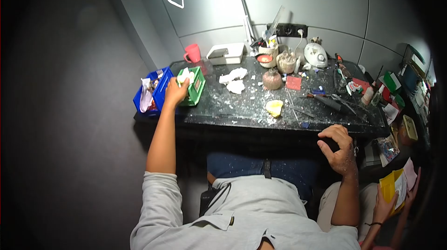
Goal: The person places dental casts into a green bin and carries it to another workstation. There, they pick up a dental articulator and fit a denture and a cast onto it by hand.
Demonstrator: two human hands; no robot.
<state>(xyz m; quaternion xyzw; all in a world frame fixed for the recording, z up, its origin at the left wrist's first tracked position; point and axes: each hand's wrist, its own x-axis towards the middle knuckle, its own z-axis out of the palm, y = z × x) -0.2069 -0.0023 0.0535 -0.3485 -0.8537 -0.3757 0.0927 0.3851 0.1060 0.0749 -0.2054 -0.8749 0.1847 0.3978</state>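
My left hand [176, 93] reaches over the green bin [198, 92] at the table's left end, its fingers closed on a whitish piece [186, 77]. Its exact kind is not clear, and my fingers hide part of it. Just left of this hand is the blue bin [160, 92], holding a pale pink cloth-like item and small mixed pieces. My right hand [338, 150] hovers by the table's front edge, fingers loosely bent and thumb apart, with nothing in it. A yellow lump [274, 107] lies on the table to the left of that hand.
Crumpled white tissue [235, 80], a round brownish pot [272, 80] and a red square [293, 83] sit mid-table. Behind stand a pink mug [193, 53] and a white tray [226, 53]. Tools [328, 103] lie rightward. Another person's hand [384, 209] holds a yellow bin [390, 186] at right.
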